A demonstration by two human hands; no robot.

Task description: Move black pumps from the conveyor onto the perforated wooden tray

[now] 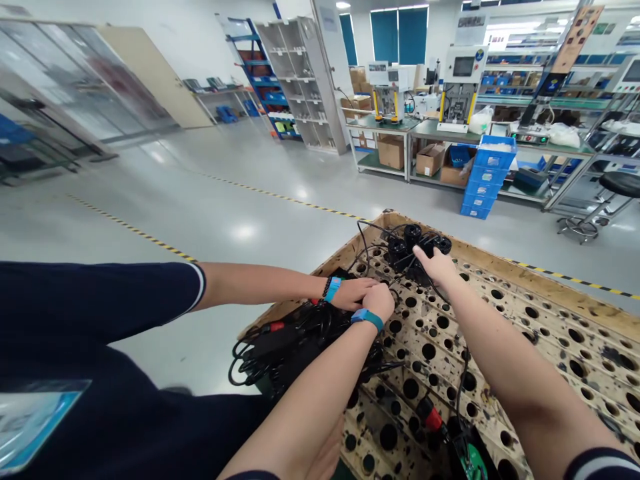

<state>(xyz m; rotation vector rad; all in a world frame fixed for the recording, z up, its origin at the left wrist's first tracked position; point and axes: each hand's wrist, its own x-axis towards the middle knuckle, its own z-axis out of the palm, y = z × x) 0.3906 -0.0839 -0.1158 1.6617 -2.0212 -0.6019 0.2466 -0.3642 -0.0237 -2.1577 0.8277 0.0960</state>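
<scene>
My left hand (379, 302), with a teal band on its wrist, is closed beside a co-worker's hand (353, 293). Black cable runs out from its fingers, which are partly hidden. Farther forward, my right hand (440, 268) grips a cluster of black cylindrical parts (413, 235) with cables, near the far corner of a wooden board full of round holes (445, 347). Left of my left hand lies a heap of black cables (300, 340) with red connectors. Below my right forearm is a black unit with a green circuit board (475, 460) and a red connector (431, 415).
A co-worker in a dark shirt (100, 300) stands close on the left, one arm reaching over the heap. A raised wooden rim (490, 267) edges the board. Beyond are stacked blue crates (487, 177), benches with machines (457, 90) and a black stool (620, 185).
</scene>
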